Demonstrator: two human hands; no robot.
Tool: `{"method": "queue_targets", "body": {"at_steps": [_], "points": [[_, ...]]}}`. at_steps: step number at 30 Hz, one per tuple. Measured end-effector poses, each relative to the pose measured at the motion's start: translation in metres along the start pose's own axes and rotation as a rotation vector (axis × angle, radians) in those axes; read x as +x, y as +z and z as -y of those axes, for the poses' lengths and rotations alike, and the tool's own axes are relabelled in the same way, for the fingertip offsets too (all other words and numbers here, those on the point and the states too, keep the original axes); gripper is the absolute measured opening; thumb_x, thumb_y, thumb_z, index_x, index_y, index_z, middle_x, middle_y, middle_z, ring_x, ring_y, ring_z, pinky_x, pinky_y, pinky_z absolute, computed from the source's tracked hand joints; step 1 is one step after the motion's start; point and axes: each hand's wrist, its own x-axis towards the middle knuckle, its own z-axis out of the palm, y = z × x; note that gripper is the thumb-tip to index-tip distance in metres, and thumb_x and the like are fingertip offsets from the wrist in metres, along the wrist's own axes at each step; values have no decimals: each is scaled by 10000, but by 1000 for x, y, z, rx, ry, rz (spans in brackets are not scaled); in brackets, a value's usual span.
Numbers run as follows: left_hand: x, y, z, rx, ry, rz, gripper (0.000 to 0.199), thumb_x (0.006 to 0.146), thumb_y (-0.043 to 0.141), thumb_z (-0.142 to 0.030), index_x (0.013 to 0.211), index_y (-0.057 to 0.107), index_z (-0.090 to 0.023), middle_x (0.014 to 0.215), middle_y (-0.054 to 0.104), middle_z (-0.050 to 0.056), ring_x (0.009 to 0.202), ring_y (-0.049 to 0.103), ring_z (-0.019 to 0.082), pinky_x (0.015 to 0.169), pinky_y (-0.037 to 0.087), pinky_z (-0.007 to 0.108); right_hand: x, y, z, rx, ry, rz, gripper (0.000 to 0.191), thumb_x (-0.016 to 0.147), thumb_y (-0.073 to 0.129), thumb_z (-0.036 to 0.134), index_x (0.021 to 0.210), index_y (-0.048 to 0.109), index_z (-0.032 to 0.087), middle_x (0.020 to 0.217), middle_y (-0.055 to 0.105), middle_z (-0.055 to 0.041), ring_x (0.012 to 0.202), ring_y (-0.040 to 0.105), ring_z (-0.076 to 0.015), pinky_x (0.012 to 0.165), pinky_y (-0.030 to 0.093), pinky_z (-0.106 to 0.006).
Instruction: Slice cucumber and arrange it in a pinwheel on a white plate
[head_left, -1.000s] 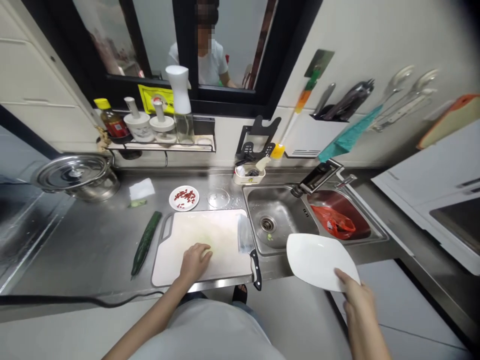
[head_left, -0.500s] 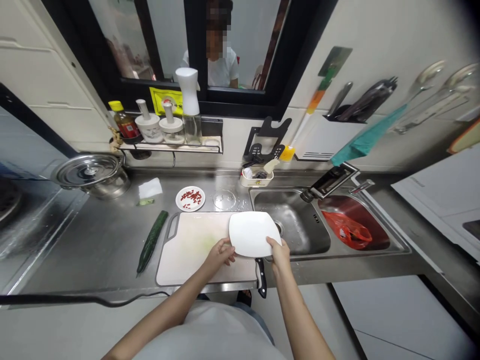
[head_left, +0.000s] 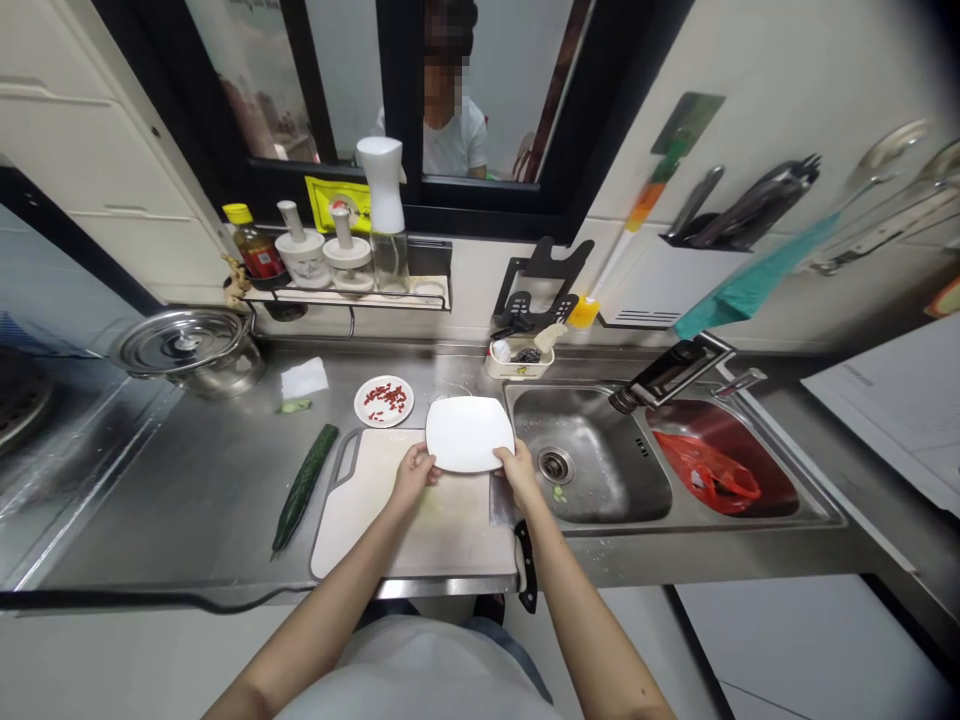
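Observation:
A white square plate (head_left: 470,432) is held by both hands over the far right part of the cutting board (head_left: 375,520). My left hand (head_left: 414,474) grips its near left corner, and my right hand (head_left: 517,474) pinches the near right corner with the thumb on top. By the board's right edge lies a knife, its black handle (head_left: 526,568) jutting past the counter; part of the blade is behind my right hand. Left of the board rests a whole cucumber (head_left: 304,490). Behind the board sits a small white plate (head_left: 361,413) with chopped red pieces (head_left: 386,398).
To the right is a double sink (head_left: 600,500) with a black faucet (head_left: 660,375) and a red plastic bag (head_left: 709,475). A lidded steel pot (head_left: 187,350) stands at the left. Bottles line a wall rack (head_left: 345,295). A person (head_left: 454,130) shows in the window.
Both hands have carried the white square plate left and away from me, off the sink's edge and over the board. My left hand now has hold of its corner.

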Motion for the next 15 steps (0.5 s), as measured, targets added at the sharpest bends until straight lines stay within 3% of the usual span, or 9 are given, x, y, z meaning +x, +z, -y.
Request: {"method": "queue_targets", "body": {"at_steps": [3, 5, 15], "points": [[18, -1, -5, 12, 11, -41, 389, 708, 643, -316, 1040, 557, -132, 582, 594, -29, 523, 578, 102, 511, 456, 197, 16, 3, 7, -56, 10, 159, 296, 653, 620, 271, 927, 642, 163, 705, 668, -6, 668, 606, -164, 630, 507, -267], [29, -1, -8, 27, -9, -59, 345, 736, 617, -267, 1045, 553, -127, 573, 581, -34, 511, 569, 93, 506, 454, 189, 27, 7, 10, -102, -6, 194, 314, 655, 646, 273, 946, 643, 155, 707, 671, -5, 673, 612, -160, 645, 515, -274], [65, 4, -15, 148, -47, -100, 313, 774, 525, -108, 1080, 587, -94, 533, 547, -43, 480, 559, 86, 547, 500, 206, 59, 29, 9, -327, -51, 141, 432, 715, 653, 231, 1137, 620, 144, 968, 708, -59, 909, 643, -191, 821, 514, -327]]}}
